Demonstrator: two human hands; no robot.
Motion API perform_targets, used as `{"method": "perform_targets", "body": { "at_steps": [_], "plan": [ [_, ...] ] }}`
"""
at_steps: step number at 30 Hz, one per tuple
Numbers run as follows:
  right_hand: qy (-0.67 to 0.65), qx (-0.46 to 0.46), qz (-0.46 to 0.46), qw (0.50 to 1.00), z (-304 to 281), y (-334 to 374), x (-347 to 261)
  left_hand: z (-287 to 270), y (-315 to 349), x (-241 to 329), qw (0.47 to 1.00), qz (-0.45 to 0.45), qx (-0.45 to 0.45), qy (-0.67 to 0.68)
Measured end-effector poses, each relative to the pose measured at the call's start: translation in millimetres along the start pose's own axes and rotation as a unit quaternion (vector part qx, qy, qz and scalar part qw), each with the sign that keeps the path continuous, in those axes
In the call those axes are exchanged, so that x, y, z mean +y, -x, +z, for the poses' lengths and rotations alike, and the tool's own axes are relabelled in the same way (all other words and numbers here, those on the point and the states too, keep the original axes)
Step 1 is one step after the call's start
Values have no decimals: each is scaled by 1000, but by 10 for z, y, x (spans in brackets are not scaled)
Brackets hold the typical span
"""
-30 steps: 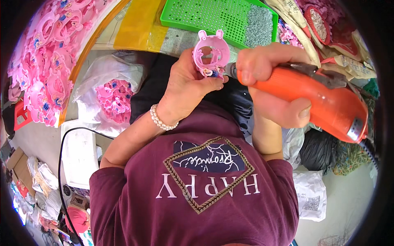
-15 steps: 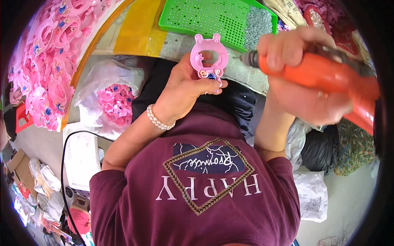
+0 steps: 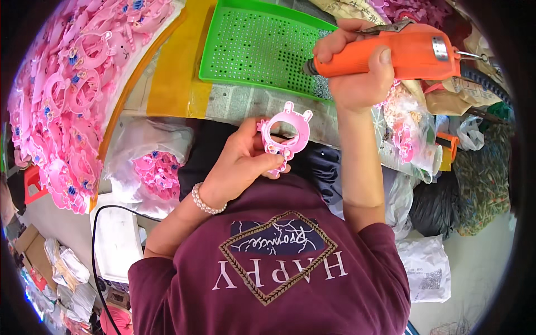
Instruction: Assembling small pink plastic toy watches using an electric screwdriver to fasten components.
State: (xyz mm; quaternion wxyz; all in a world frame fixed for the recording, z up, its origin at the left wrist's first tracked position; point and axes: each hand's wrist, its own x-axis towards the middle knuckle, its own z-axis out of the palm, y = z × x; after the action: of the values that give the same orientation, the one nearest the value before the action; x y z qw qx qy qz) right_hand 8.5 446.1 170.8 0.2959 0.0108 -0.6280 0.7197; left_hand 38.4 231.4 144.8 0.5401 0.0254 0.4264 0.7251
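Observation:
In the head view, my left hand [image 3: 237, 162] pinches a pink ring-shaped plastic part [image 3: 302, 133] by its lower edge. The part has two ear-like tabs on top and a small figure below its round opening. My right hand [image 3: 360, 86] is wrapped round an orange electric screwdriver [image 3: 416, 54], held roughly level with its dark nose to the left. That nose is over the right end of a green perforated tray [image 3: 245, 47], by a heap of small silvery screws [image 3: 322, 87]. Whether the tip touches a screw I cannot tell.
Many pink parts [image 3: 84, 95] are piled on an orange-rimmed surface at the left. A clear bag of pink pieces [image 3: 158, 174] stands below it. A dark cord [image 3: 484, 82] runs from the screwdriver to the right. Bags, including a black one [image 3: 434, 204], lie at the right.
The screwdriver has moved from beside the pink part up over the tray's screw end. My left hand is lower, and the part in it has tilted to the right.

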Motion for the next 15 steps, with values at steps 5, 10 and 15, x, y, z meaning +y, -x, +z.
{"method": "perform_targets", "body": {
  "at_steps": [5,10,15],
  "plan": [
    [-17,-34,15,999,16,-9,64,10,-31,51,999,-29,4,18],
    [-26,-21,16,999,56,20,117,-9,-53,48,999,16,-7,48],
    [-28,-18,18,999,68,23,119,-36,-80,48,998,13,-5,57]
  ]
}}
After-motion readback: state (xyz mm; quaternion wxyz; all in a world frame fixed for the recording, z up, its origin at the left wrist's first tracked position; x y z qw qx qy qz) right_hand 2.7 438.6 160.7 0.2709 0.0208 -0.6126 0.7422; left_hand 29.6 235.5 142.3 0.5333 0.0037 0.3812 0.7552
